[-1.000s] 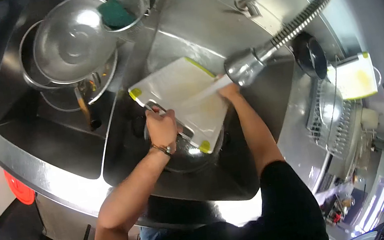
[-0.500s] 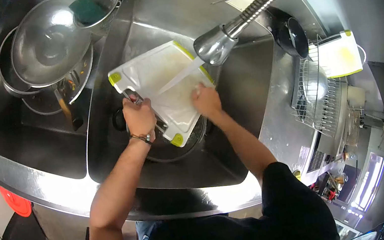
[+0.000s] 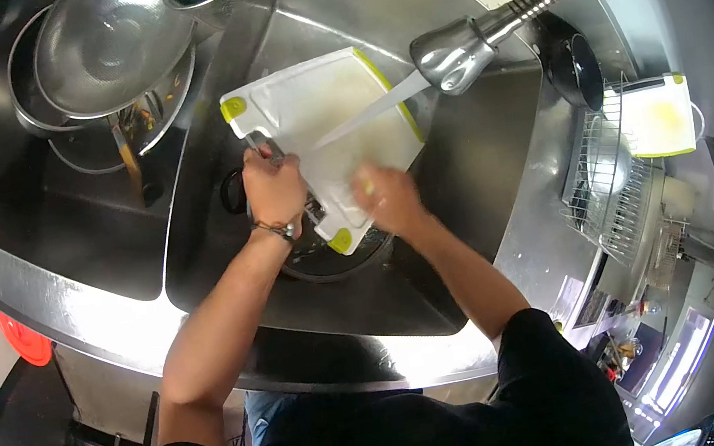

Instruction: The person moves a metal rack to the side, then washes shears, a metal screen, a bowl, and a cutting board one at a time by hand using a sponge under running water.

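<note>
A white cutting board (image 3: 338, 104) with lime-green corners and edge lies tilted over the right sink basin, under water running from the spray faucet (image 3: 454, 56). My left hand (image 3: 274, 187) is closed round the board's handle at its lower left side. On the board's lower right part is my right hand (image 3: 389, 199), blurred by motion, its fingers curled over something small and yellowish that I cannot make out. Below the board, partly hidden by it, a round pan (image 3: 337, 273) rests in the basin.
Metal bowls (image 3: 110, 52), a strainer (image 3: 220, 6) with a green scouring pad and a wooden-handled utensil (image 3: 128, 156) fill the left basin. Right of the sink stand a black pan (image 3: 574, 69), a wire dish rack (image 3: 603, 184) and another cutting board (image 3: 658, 117).
The camera view has shifted, so the sink contents appear moved. My right hand has shifted over the board's surface relative to its edge; my left hand keeps its hold.
</note>
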Demonstrator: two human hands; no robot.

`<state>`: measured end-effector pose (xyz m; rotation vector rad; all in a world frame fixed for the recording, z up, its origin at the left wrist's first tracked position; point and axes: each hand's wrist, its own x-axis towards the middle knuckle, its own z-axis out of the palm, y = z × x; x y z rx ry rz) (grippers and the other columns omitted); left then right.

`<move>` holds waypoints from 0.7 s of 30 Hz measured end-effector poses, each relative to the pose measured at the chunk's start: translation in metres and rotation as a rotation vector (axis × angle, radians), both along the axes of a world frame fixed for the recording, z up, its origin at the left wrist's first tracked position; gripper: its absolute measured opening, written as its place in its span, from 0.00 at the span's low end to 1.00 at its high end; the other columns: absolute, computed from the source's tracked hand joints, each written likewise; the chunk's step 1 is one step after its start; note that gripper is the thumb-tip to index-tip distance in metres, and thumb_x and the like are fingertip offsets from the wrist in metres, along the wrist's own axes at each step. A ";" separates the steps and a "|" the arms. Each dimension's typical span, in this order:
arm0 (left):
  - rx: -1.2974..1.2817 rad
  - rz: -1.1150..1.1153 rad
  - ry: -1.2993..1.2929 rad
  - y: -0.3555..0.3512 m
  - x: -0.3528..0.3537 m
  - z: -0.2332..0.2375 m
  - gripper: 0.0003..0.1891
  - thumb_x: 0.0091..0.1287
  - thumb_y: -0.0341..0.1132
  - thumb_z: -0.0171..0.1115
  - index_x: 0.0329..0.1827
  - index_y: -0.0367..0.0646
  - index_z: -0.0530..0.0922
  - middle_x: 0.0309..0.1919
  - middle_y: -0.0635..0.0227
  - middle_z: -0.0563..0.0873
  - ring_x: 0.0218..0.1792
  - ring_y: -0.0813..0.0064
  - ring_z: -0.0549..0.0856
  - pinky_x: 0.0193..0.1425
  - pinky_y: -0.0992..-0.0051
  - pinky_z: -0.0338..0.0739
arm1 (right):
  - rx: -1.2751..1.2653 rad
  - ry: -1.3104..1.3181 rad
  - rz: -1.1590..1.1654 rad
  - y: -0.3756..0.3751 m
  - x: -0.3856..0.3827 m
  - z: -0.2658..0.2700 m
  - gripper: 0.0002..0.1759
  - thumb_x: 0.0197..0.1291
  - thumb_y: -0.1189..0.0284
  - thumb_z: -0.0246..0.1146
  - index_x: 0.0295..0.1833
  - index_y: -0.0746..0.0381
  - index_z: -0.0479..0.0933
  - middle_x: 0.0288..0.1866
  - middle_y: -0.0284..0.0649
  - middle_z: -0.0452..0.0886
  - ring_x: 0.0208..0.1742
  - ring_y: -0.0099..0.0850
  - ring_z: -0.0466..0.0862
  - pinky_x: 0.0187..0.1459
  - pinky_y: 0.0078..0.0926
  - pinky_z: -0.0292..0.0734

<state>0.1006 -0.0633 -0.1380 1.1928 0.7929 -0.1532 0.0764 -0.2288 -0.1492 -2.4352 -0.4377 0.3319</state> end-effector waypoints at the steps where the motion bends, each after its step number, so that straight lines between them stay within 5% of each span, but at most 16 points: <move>1: 0.160 -0.039 -0.045 -0.002 -0.001 -0.018 0.11 0.52 0.21 0.55 0.37 0.36 0.65 0.21 0.66 0.74 0.23 0.77 0.74 0.28 0.77 0.68 | -0.089 -0.031 -0.064 -0.014 0.009 -0.015 0.08 0.54 0.68 0.57 0.35 0.60 0.68 0.24 0.51 0.77 0.28 0.52 0.78 0.31 0.47 0.72; 6: 0.105 -0.013 -0.031 0.001 0.001 -0.009 0.12 0.51 0.23 0.56 0.37 0.35 0.66 0.21 0.65 0.74 0.23 0.76 0.75 0.29 0.74 0.69 | 0.043 -0.149 0.164 0.020 -0.009 0.017 0.08 0.52 0.71 0.59 0.32 0.61 0.67 0.23 0.47 0.76 0.27 0.49 0.78 0.30 0.44 0.73; 8: 0.038 -0.002 -0.036 0.001 0.001 -0.012 0.12 0.51 0.23 0.57 0.37 0.35 0.66 0.21 0.64 0.74 0.24 0.75 0.75 0.30 0.73 0.70 | 0.001 -0.079 0.149 0.006 0.001 0.006 0.08 0.52 0.70 0.59 0.32 0.61 0.67 0.24 0.47 0.76 0.29 0.48 0.79 0.30 0.43 0.73; 10: 0.337 -0.071 -0.098 -0.004 0.001 -0.017 0.11 0.51 0.24 0.57 0.36 0.36 0.67 0.21 0.63 0.75 0.24 0.74 0.77 0.30 0.72 0.71 | -0.119 -0.080 0.001 0.001 0.014 -0.002 0.09 0.51 0.71 0.60 0.33 0.60 0.67 0.26 0.46 0.77 0.29 0.48 0.79 0.31 0.43 0.73; 14: 0.098 -0.018 -0.026 0.003 0.000 -0.016 0.10 0.52 0.24 0.58 0.35 0.36 0.67 0.24 0.58 0.78 0.25 0.69 0.78 0.31 0.71 0.72 | 0.096 -0.037 0.216 0.025 -0.015 0.025 0.08 0.50 0.69 0.61 0.31 0.59 0.69 0.26 0.47 0.78 0.29 0.48 0.79 0.32 0.42 0.74; 18: 0.323 -0.076 -0.155 -0.002 0.000 -0.028 0.10 0.52 0.25 0.57 0.36 0.36 0.67 0.23 0.61 0.77 0.24 0.74 0.77 0.28 0.73 0.70 | -0.045 -0.001 0.051 -0.004 0.003 -0.011 0.09 0.50 0.69 0.62 0.31 0.59 0.69 0.27 0.47 0.78 0.29 0.49 0.79 0.32 0.41 0.74; 21: 0.043 0.040 -0.027 0.002 0.002 -0.010 0.10 0.52 0.24 0.57 0.36 0.36 0.67 0.23 0.61 0.76 0.23 0.74 0.76 0.29 0.73 0.70 | -0.015 -0.101 0.068 0.007 0.004 -0.003 0.08 0.50 0.70 0.61 0.30 0.59 0.69 0.26 0.47 0.78 0.29 0.48 0.79 0.31 0.41 0.74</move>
